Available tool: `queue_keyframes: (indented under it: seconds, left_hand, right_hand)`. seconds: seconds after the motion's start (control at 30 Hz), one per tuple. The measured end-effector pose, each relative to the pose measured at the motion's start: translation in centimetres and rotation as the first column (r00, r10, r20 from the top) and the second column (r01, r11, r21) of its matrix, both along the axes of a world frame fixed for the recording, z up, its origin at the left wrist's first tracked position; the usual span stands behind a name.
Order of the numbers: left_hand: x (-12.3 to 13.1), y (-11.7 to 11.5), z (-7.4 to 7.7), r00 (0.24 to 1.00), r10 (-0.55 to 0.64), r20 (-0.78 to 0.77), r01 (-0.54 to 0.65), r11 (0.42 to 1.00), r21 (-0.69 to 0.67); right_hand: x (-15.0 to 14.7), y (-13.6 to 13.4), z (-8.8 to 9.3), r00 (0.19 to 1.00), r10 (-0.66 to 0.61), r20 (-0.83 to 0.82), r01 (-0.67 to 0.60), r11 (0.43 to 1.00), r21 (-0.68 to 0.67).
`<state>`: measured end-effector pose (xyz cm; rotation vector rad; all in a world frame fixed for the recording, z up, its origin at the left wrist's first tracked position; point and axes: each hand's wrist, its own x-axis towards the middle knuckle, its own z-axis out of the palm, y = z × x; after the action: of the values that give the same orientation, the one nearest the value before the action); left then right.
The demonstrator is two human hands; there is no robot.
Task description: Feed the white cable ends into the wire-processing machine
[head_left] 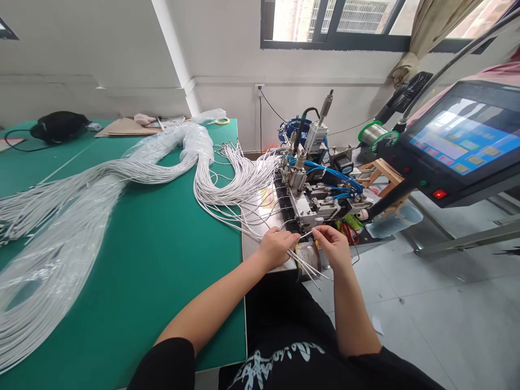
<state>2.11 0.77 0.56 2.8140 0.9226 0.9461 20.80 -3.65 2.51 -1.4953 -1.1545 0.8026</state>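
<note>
My left hand (278, 248) is closed around a few white cables (305, 264), whose loose ends stick out below it to the right. Between thumb and fingertips, my right hand (332, 245) pinches the end of one white cable (306, 234) that runs across from the left hand. Both hands are just in front of a bench machine (300, 203) with metal cylinders and blue air tubes. From the machine's left side, a thick bundle of white cables (215, 189) spreads back over the green table. The fingertips hide the very tip of the pinched cable.
On the green table (162, 260), more cables lie in clear plastic wrap (73, 238). A touch-screen panel (471, 135) juts in at the right, near a spool of solder wire (377, 136). A black bag (60, 127) sits at the far left.
</note>
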Motion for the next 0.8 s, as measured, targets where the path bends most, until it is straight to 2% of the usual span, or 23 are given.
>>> queue_keyframes:
  seconds: [0.2, 0.37, 0.8]
  left_hand:
    - [-0.19, 0.11, -0.3, 1.0, -0.018, -0.011, 0.018, 1.0, -0.001]
    - [-0.31, 0.16, -0.47, 0.998, -0.023, -0.058, 0.022, 1.0, -0.019]
    - [-0.22, 0.2, -0.56, 0.998, -0.032, -0.056, 0.031, 0.999, -0.032]
  right_hand:
    - [-0.33, -0.14, 0.4, 1.0, -0.018, -0.026, 0.018, 1.0, -0.011]
    - [-0.23, -0.12, 0.17, 1.0, -0.014, -0.014, 0.014, 1.0, -0.008]
    - [-0.25, -0.07, -0.1, 1.0, 0.001, -0.03, -0.001, 1.0, -0.013]
